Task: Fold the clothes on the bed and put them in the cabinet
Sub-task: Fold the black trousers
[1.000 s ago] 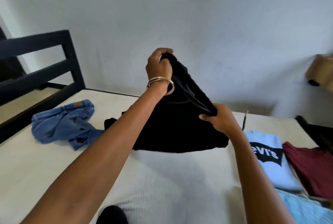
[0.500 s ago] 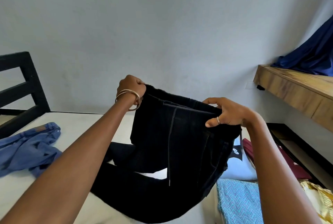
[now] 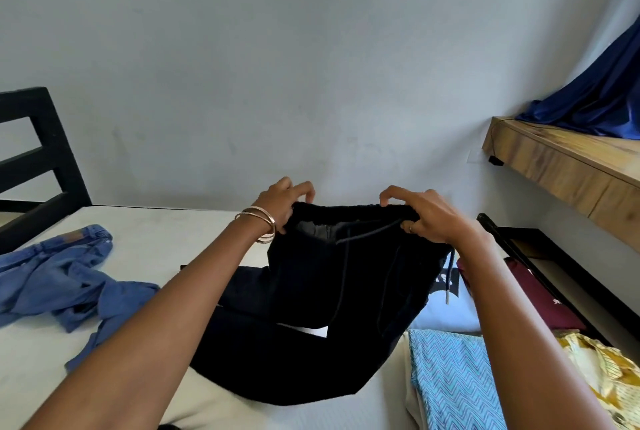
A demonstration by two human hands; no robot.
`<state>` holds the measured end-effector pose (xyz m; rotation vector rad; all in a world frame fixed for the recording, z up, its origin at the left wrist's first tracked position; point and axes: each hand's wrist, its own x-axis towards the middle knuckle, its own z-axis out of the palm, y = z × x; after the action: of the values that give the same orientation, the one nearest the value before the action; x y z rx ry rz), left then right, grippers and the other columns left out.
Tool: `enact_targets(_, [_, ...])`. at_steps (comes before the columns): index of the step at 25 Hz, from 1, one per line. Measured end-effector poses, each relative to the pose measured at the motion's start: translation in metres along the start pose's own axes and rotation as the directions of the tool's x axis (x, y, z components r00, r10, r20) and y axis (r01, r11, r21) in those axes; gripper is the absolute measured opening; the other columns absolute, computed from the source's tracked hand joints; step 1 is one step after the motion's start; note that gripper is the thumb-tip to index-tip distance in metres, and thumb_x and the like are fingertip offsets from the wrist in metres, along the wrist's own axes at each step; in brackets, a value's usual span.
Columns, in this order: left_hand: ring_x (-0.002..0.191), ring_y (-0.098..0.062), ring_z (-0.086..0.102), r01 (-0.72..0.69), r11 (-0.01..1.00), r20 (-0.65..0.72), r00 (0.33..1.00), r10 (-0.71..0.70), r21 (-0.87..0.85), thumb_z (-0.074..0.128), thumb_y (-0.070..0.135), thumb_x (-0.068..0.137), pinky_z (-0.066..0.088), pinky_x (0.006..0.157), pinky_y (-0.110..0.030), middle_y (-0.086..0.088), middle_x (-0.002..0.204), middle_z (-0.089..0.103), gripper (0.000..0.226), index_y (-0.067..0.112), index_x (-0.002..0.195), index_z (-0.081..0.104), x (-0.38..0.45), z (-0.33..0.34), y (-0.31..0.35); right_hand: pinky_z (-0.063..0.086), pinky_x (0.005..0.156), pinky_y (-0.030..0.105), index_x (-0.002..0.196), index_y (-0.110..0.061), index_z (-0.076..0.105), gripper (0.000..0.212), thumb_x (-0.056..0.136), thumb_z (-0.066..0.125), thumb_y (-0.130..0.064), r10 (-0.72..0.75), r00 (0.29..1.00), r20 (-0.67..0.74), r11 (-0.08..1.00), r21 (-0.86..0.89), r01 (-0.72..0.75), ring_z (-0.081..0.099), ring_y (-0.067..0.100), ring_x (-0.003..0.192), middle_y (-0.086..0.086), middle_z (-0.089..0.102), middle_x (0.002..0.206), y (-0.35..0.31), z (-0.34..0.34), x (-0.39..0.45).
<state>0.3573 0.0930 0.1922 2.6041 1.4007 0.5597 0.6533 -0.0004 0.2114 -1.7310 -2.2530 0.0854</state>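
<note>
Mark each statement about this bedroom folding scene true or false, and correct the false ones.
1. Both hands grip the waistband of the black trousers. True: left hand, right hand.
2. The blue jeans are neatly folded. False: they lie crumpled on the bed.
3. Bangles sit on the right wrist. False: they are on the left wrist.
4. A dark blue cloth lies on the wooden shelf. True.
5. The trousers hang fully clear of the bed. False: their legs rest on it.
</note>
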Motion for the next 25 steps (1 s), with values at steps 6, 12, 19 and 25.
enact_targets(6, [0.093, -0.022, 0.054, -0.334, 0.917, 0.333, 0.909, 0.251, 0.219, 0.041, 0.003, 0.086, 0.042, 0.076, -0.029, -0.003, 0.118, 0.047, 0.05, 0.034, 0.114, 0.068, 0.007, 0.014, 0.016, 0.048, 0.073, 0.041, 0.121, -0.043, 0.045, 0.07, 0.072, 0.047, 0.008, -0.001, 0.98, -0.197, 0.969, -0.242, -0.047, 0.057, 0.034, 0.069, -0.004, 0.039, 0.133, 0.035, 0.032, -0.021])
enact_targets(12, [0.101, -0.023, 0.051, -0.429, 0.799, 0.468, 0.858, 0.213, 0.422, 0.064, 0.064, 0.074, 0.047, 0.082, -0.036, -0.002, 0.102, 0.052, 0.059, 0.018, 0.111, 0.067, 0.017, 0.025, 0.011, 0.041, 0.074, 0.038, 0.09, -0.023, 0.067, 0.038, 0.071, 0.063, 0.009, 0.015, 0.958, -0.287, 0.909, -0.395, -0.133, 0.062, 0.032, 0.073, 0.012, 0.052, 0.13, 0.051, 0.071, -0.029])
enact_targets(19, [0.092, -0.037, 0.06, -0.08, 0.87, 0.003, 0.996, 0.09, 0.486, 0.044, 0.026, 0.101, 0.047, 0.081, -0.038, -0.014, 0.11, 0.052, 0.03, 0.009, 0.117, 0.063, 0.051, 0.03, 0.015, 0.041, 0.094, 0.036, 0.075, -0.044, 0.074, 0.027, 0.072, 0.085, -0.02, 0.058, 0.971, 0.232, 0.937, 0.324, -0.134, 0.051, 0.01, 0.117, -0.013, 0.056, 0.121, 0.026, 0.04, -0.062])
enact_targets(25, [0.085, -0.038, 0.057, 0.044, 0.974, -0.203, 0.979, 0.001, 0.22, 0.047, 0.023, 0.098, 0.033, 0.068, -0.034, -0.017, 0.098, 0.054, 0.032, -0.006, 0.096, 0.062, 0.059, 0.033, 0.045, 0.036, 0.102, 0.048, 0.099, -0.058, 0.063, 0.032, 0.072, 0.078, -0.055, 0.262, 0.961, 0.093, 0.951, 0.142, -0.273, 0.027, 0.025, 0.137, -0.008, 0.035, 0.144, 0.002, 0.083, -0.04])
